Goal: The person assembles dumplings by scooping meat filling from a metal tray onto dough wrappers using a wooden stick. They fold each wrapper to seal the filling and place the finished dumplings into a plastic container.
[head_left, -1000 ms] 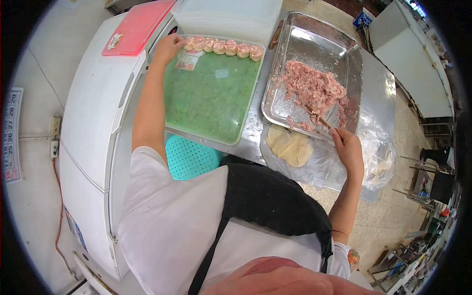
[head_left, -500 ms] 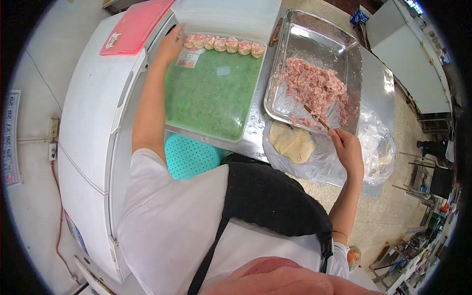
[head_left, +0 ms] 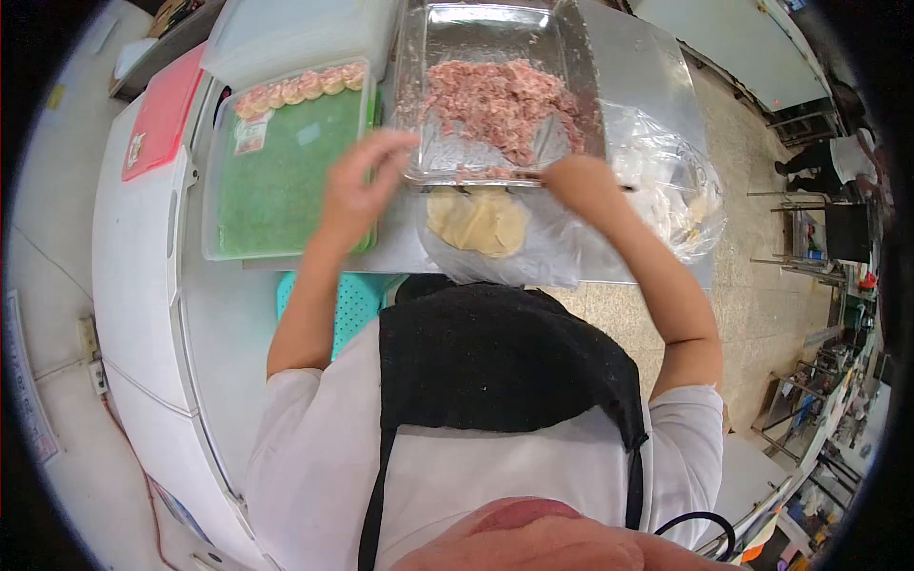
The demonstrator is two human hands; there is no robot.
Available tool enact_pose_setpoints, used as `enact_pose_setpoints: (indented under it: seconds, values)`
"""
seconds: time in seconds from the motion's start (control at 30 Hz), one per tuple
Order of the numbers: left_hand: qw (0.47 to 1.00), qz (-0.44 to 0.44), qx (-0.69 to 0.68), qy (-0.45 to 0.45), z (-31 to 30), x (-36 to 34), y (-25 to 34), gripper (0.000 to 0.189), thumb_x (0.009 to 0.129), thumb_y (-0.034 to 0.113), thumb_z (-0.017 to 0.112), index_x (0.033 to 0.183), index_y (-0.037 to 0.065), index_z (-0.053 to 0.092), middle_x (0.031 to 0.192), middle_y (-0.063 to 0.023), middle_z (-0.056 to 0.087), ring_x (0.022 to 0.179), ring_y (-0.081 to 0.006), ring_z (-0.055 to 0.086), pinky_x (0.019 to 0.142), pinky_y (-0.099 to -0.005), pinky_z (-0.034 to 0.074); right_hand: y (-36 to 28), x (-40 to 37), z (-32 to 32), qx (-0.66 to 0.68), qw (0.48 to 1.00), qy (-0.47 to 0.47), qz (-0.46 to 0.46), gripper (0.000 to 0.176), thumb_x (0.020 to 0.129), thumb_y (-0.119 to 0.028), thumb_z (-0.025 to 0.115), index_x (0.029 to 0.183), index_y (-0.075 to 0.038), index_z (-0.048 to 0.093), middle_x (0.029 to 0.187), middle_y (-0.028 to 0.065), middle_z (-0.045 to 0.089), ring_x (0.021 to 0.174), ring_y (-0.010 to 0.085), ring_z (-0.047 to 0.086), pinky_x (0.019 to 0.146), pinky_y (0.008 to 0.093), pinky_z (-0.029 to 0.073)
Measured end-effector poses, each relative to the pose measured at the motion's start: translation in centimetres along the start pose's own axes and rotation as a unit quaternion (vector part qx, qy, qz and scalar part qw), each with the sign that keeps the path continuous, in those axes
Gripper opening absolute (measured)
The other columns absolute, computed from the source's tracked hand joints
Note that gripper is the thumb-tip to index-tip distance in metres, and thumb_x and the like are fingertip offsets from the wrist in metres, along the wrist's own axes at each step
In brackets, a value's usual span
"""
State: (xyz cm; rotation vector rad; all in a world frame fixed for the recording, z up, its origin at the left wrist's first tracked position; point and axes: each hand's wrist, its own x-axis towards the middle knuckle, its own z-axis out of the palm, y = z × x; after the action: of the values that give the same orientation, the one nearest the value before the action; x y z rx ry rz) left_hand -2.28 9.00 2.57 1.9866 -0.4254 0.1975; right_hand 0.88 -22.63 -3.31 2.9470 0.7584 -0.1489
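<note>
My left hand point(head_left: 367, 183), slightly blurred, is in the air between the green-bottomed plastic box and the metal tray, its fingers stretched out and apart with nothing in them. At the tray's near edge, my right hand point(head_left: 579, 186) is closed around a thin brown stick point(head_left: 526, 175) whose far end lies by the meat. Pink minced meat point(head_left: 500, 100) is heaped in the metal tray point(head_left: 592, 105). Just below the tray, round yellowish dough wrappers point(head_left: 481, 221) rest on clear plastic. A row of filled dumplings point(head_left: 303, 88) lines the far side of the plastic box point(head_left: 286, 190).
A clear plastic bag point(head_left: 671, 190) lies on the metal table point(head_left: 657, 67) at right. Below the box is a turquoise perforated stool point(head_left: 354, 303). To the left stands a white freezer point(head_left: 133, 276) with a red lid point(head_left: 164, 119) on top. Another person point(head_left: 838, 157) is far right.
My left hand has left the dumpling row and moved right, toward the tray. My right hand has shifted to the tray's near edge, still with the stick. The view has turned rightward.
</note>
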Motion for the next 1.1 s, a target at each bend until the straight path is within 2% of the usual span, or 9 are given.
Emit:
enact_pose_setpoints:
  seconds: [0.03,0.13,0.27,0.33,0.63,0.73,0.83,0.97,1.1]
  values:
    - [0.999,0.014,0.023,-0.047,2.6,-1.0,-1.1,0.017,0.088,0.009,0.059,0.104,0.004,0.065,0.105,-0.0061,0.065,0.096,-0.0152,0.060,0.080,-0.0283,0.046,-0.8,0.0,-1.3,-0.001,1.000,-0.001,-0.002,0.021,0.081,-0.019,0.056,0.072,-0.004,0.068,0.076,0.0166,0.067,0.073,0.0332,0.067,0.060,0.0435,0.052]
    - [0.985,0.054,0.070,-0.150,9.4,-3.2,-2.5,0.019,0.087,0.013,0.059,0.101,0.003,0.065,0.096,-0.0118,0.064,0.090,-0.0276,0.062,0.079,-0.0335,0.048,-0.2,-0.2,-5.7,-0.016,0.998,0.014,-0.053,0.017,0.078,-0.015,0.057,0.072,-0.004,0.068,0.075,0.0164,0.067,0.072,0.0327,0.067,0.059,0.0424,0.053]
    - [0.985,0.090,0.084,-0.119,13.9,-3.8,-3.0,0.020,0.085,0.013,0.058,0.101,0.002,0.065,0.094,-0.0134,0.063,0.086,-0.0332,0.059,0.079,-0.0381,0.047,4.5,2.5,-3.7,-0.035,0.998,0.040,-0.036,0.015,0.075,-0.013,0.056,0.072,-0.006,0.069,0.072,0.0141,0.067,0.069,0.0300,0.068,0.057,0.0414,0.053]
    - [0.969,0.082,0.232,-0.032,15.4,-3.9,-4.8,0.020,0.084,0.013,0.058,0.099,0.001,0.064,0.092,-0.0143,0.063,0.083,-0.0338,0.058,0.077,-0.0407,0.046,3.0,1.8,-0.9,0.007,0.996,0.064,-0.067,0.016,0.077,-0.013,0.054,0.073,-0.005,0.068,0.073,0.0152,0.066,0.072,0.0334,0.066,0.060,0.0444,0.052]
    - [0.931,-0.129,0.323,0.109,14.9,-4.9,-6.0,0.033,0.079,0.028,0.066,0.102,0.005,0.065,0.096,-0.0143,0.061,0.091,-0.0343,0.054,0.079,-0.0461,0.041,4.1,4.2,-3.5,0.021,0.995,-0.006,-0.102,0.017,0.078,-0.014,0.056,0.075,-0.002,0.068,0.073,0.0154,0.066,0.071,0.0319,0.067,0.059,0.0431,0.053]
    - [0.917,-0.090,0.363,0.140,16.1,-4.4,-7.4,0.034,0.076,0.032,0.069,0.098,0.006,0.067,0.096,-0.0128,0.062,0.093,-0.0331,0.054,0.078,-0.0461,0.041,0.8,2.6,-2.2,0.036,0.991,0.011,-0.132,0.016,0.078,-0.014,0.056,0.076,-0.004,0.068,0.076,0.0152,0.067,0.073,0.0325,0.067,0.060,0.0429,0.053]
    - [0.950,-0.144,0.243,0.135,15.7,-4.8,-7.6,0.026,0.075,0.028,0.071,0.090,0.007,0.068,0.094,-0.0109,0.062,0.092,-0.0319,0.055,0.079,-0.0449,0.042,0.9,2.1,-2.6,0.033,0.978,0.065,-0.195,0.015,0.076,-0.012,0.056,0.071,-0.004,0.068,0.073,0.0147,0.066,0.069,0.0303,0.067,0.056,0.0402,0.053]
    - [0.972,-0.038,0.186,0.136,12.7,-6.4,-6.3,0.018,0.074,0.022,0.072,0.082,0.008,0.065,0.091,-0.0091,0.061,0.090,-0.0303,0.055,0.079,-0.0424,0.042,4.3,1.9,-3.8,-0.029,0.993,0.036,-0.111,0.015,0.075,-0.013,0.057,0.069,-0.005,0.068,0.067,0.0147,0.065,0.064,0.0299,0.067,0.055,0.0408,0.053]
    - [0.975,0.037,0.167,0.142,9.1,-5.4,-3.6,0.016,0.072,0.014,0.072,0.079,0.007,0.059,0.088,-0.0087,0.059,0.087,-0.0298,0.056,0.075,-0.0401,0.043,-0.8,1.4,-1.4,-0.002,0.990,0.063,-0.124,0.012,0.072,-0.012,0.058,0.067,-0.005,0.067,0.065,0.0149,0.064,0.062,0.0297,0.066,0.054,0.0400,0.053]
